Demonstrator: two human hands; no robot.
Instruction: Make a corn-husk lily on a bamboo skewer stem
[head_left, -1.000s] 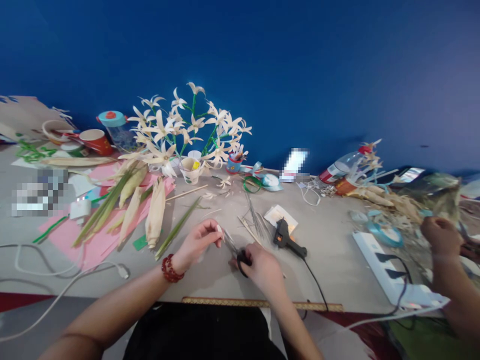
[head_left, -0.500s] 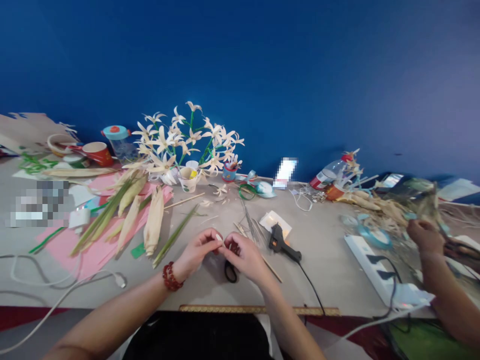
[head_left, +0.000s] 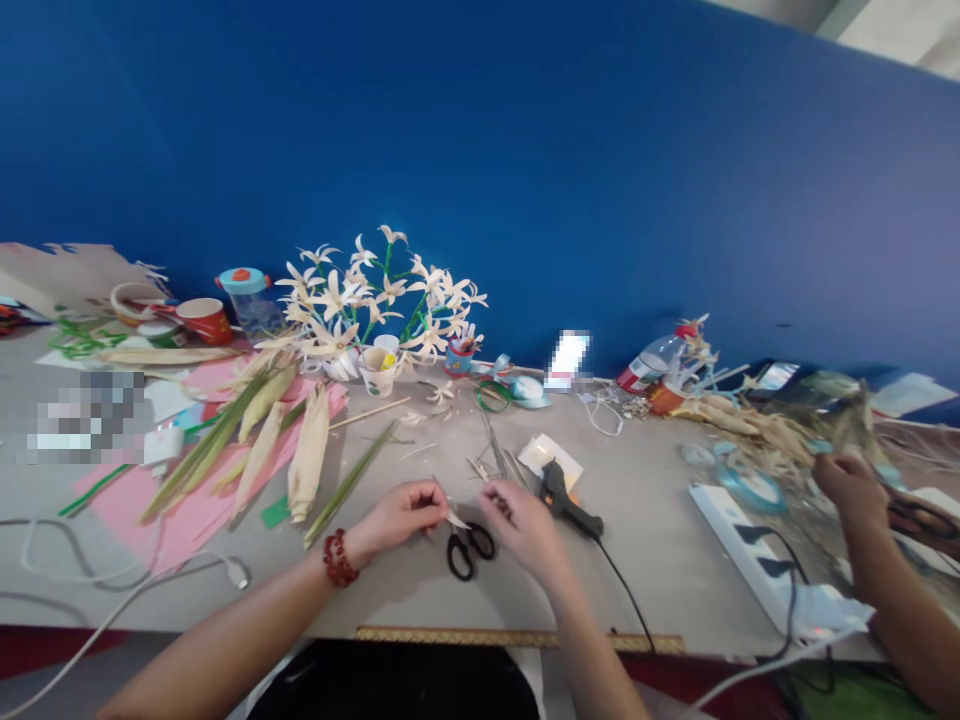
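My left hand [head_left: 401, 515], with a red bead bracelet on the wrist, is closed in a pinch on a small pale petal-like piece [head_left: 455, 519] that pokes out past the fingertips. To its right my right hand [head_left: 529, 522] hovers with curled fingers, a short gap away; whatever its fingertips hold, if anything, is too small to make out. Black-handled scissors [head_left: 470, 550] lie on the table between and just below both hands. Close to my right hand rest a black glue gun [head_left: 568, 500] and thin sticks [head_left: 491, 445].
Corn husks [head_left: 308, 455] and green leaves lie on pink paper [head_left: 187, 535] at left. White husk flowers [head_left: 341, 295] stand behind in paper cups. A power strip [head_left: 739, 545] sits at right, where another person's hand [head_left: 855, 490] works beside scissors [head_left: 922, 515]. A ruler [head_left: 517, 637] lines the front edge.
My hands, which were together at the fingertips, have parted; the right has moved to the right. More of the scissors now shows between them. The view has tilted slightly.
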